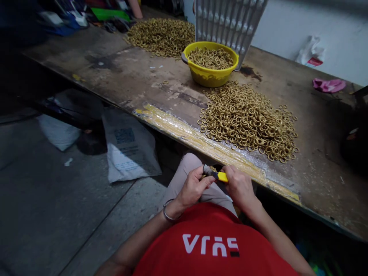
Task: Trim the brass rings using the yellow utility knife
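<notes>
My right hand [239, 186] is closed round a yellow-and-black utility knife [222, 176], its dark end pointing left. My left hand [193, 187] is pinched against that dark end, with grey wrapping on one finger. Between the fingertips shows a bit of a brass-coloured ring [213, 168], mostly hidden. Both hands are above my lap, just short of the table edge. Beyond them on the table [120, 76] lies a heap of brass-coloured rings [250, 119]. Behind that heap stands a yellow basin [211, 76] holding more such rings.
A second ring heap [163, 36] lies at the back, beside a ribbed metal panel [227, 23] leaning upright. Yellowed tape [184, 128] covers the table's front edge. A pink cloth [329, 85] lies at right; a white sack [129, 149] is under the table.
</notes>
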`<action>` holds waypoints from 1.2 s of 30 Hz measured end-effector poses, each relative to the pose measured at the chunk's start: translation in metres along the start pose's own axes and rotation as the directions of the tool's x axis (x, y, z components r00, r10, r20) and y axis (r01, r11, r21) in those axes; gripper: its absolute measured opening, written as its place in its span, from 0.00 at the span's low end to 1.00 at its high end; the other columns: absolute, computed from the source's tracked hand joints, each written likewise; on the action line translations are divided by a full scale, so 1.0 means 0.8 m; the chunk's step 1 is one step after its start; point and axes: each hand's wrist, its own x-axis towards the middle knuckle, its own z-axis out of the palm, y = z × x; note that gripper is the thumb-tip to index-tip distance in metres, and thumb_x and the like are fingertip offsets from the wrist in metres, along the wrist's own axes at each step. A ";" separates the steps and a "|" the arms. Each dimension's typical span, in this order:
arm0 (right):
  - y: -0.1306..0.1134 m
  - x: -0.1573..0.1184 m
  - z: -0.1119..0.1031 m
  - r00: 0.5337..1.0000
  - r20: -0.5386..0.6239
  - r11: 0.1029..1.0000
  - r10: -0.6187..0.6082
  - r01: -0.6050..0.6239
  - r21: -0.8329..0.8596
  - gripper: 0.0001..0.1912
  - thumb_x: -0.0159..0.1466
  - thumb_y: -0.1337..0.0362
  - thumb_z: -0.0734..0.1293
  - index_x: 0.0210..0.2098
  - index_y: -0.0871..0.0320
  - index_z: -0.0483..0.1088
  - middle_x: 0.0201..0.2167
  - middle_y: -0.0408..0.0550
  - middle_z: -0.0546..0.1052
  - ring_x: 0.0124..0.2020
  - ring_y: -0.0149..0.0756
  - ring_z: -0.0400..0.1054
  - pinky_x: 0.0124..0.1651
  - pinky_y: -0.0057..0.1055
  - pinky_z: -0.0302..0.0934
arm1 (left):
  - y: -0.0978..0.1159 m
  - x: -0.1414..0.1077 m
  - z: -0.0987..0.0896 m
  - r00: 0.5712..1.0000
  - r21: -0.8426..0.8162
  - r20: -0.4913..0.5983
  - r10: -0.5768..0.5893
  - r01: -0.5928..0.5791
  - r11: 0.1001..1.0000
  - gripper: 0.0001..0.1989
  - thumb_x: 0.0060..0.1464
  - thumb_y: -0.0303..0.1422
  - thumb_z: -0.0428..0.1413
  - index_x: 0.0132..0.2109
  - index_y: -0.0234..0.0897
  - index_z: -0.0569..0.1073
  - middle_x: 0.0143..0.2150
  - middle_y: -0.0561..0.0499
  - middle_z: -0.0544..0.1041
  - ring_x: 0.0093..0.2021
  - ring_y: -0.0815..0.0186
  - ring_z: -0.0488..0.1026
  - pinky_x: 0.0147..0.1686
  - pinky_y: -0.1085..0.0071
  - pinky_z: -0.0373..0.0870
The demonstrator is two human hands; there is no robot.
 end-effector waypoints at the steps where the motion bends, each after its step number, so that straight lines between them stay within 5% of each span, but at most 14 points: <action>1: 0.005 0.008 -0.001 0.998 0.029 0.998 0.053 -0.052 -0.036 0.09 0.68 0.71 0.60 0.42 0.59 0.72 0.37 0.53 0.78 0.32 0.37 0.71 0.30 0.30 0.49 | 0.004 -0.002 -0.001 1.000 0.011 0.005 0.012 -0.012 1.000 0.10 0.55 0.37 0.60 0.34 0.34 0.71 0.25 0.54 0.68 0.24 0.73 0.59 0.24 0.75 0.55; 5: 0.042 0.045 -0.005 0.951 0.046 0.943 0.306 -0.297 -0.149 0.11 0.66 0.75 0.60 0.43 0.61 0.72 0.38 0.54 0.78 0.32 0.38 0.71 0.31 0.32 0.49 | 0.017 -0.011 0.000 0.992 0.041 0.124 0.031 -0.036 0.998 0.10 0.54 0.36 0.61 0.34 0.32 0.75 0.31 0.48 0.74 0.30 0.69 0.67 0.31 0.73 0.62; 9: 0.068 0.076 -0.003 0.955 -0.106 0.946 0.278 -0.291 -0.143 0.09 0.64 0.72 0.62 0.42 0.61 0.72 0.43 0.54 0.77 0.37 0.39 0.71 0.34 0.32 0.52 | 0.005 -0.007 0.001 0.987 -0.111 0.140 -0.073 0.089 0.990 0.17 0.55 0.44 0.61 0.32 0.32 0.73 0.28 0.49 0.73 0.22 0.75 0.58 0.22 0.75 0.53; 14: 0.070 0.101 0.002 0.960 -0.027 0.946 0.279 -0.279 -0.162 0.09 0.65 0.71 0.62 0.41 0.62 0.73 0.41 0.55 0.77 0.36 0.40 0.71 0.34 0.31 0.52 | -0.008 0.009 -0.001 0.976 -0.353 0.129 -0.177 0.212 0.912 0.19 0.48 0.42 0.65 0.39 0.36 0.69 0.28 0.50 0.76 0.19 0.76 0.58 0.18 0.78 0.46; 18: 0.073 0.098 0.001 0.955 -0.047 0.944 0.294 -0.282 0.170 0.05 0.60 0.68 0.64 0.29 0.60 0.71 0.29 0.49 0.75 0.30 0.36 0.68 0.32 0.30 0.52 | -0.009 0.017 -0.004 0.941 -0.451 0.242 -0.239 0.326 0.831 0.20 0.49 0.46 0.61 0.40 0.33 0.71 0.28 0.46 0.77 0.20 0.73 0.64 0.16 0.78 0.45; 20: 0.069 0.087 -0.003 0.956 0.014 0.803 0.293 -0.254 0.539 0.10 0.61 0.62 0.64 0.24 0.57 0.67 0.21 0.43 0.69 0.23 0.32 0.61 0.28 0.29 0.51 | -0.010 0.020 -0.003 0.931 -0.445 0.252 -0.265 0.354 0.823 0.22 0.49 0.49 0.61 0.34 0.32 0.70 0.31 0.43 0.77 0.21 0.71 0.68 0.14 0.78 0.45; 22: 0.059 0.073 -0.007 0.955 0.186 0.511 0.232 -0.282 0.812 0.15 0.60 0.53 0.65 0.24 0.56 0.64 0.16 0.38 0.63 0.18 0.29 0.54 0.23 0.28 0.48 | -0.013 0.022 -0.001 0.945 -0.417 0.199 -0.258 0.320 0.851 0.22 0.49 0.49 0.64 0.32 0.34 0.68 0.32 0.44 0.77 0.23 0.71 0.70 0.14 0.79 0.45; 25: 0.040 0.055 -0.009 0.916 0.392 0.126 0.085 -0.400 0.908 0.20 0.54 0.47 0.71 0.25 0.56 0.63 0.14 0.35 0.60 0.14 0.25 0.49 0.18 0.25 0.44 | -0.014 0.021 0.003 0.985 -0.310 0.050 -0.168 0.175 0.934 0.19 0.49 0.44 0.65 0.35 0.36 0.67 0.30 0.49 0.77 0.21 0.72 0.69 0.14 0.79 0.48; 28: 0.027 0.048 -0.002 0.885 0.466 -0.100 0.008 -0.463 0.881 0.23 0.49 0.48 0.75 0.24 0.56 0.61 0.15 0.33 0.59 0.14 0.21 0.48 0.17 0.22 0.42 | -0.014 0.017 0.006 0.996 -0.034 -0.089 0.001 -0.004 0.999 0.14 0.53 0.39 0.63 0.41 0.35 0.73 0.31 0.50 0.77 0.23 0.71 0.69 0.21 0.76 0.60; 32: 0.019 0.048 0.013 0.853 0.517 -0.210 -0.067 -0.518 0.829 0.25 0.46 0.49 0.77 0.24 0.56 0.60 0.16 0.33 0.61 0.14 0.20 0.46 0.16 0.20 0.41 | -0.012 0.011 0.009 0.965 0.301 -0.152 0.214 -0.161 0.940 0.05 0.51 0.33 0.63 0.36 0.37 0.78 0.31 0.49 0.78 0.31 0.64 0.72 0.35 0.70 0.69; 36: 0.015 0.042 0.017 0.875 0.481 -0.125 -0.053 -0.484 0.866 0.26 0.49 0.44 0.74 0.25 0.55 0.60 0.17 0.35 0.61 0.15 0.22 0.46 0.17 0.23 0.42 | -0.010 0.008 0.011 0.959 0.321 -0.188 0.213 -0.145 0.936 0.06 0.51 0.32 0.62 0.28 0.38 0.75 0.24 0.52 0.74 0.29 0.65 0.71 0.32 0.71 0.67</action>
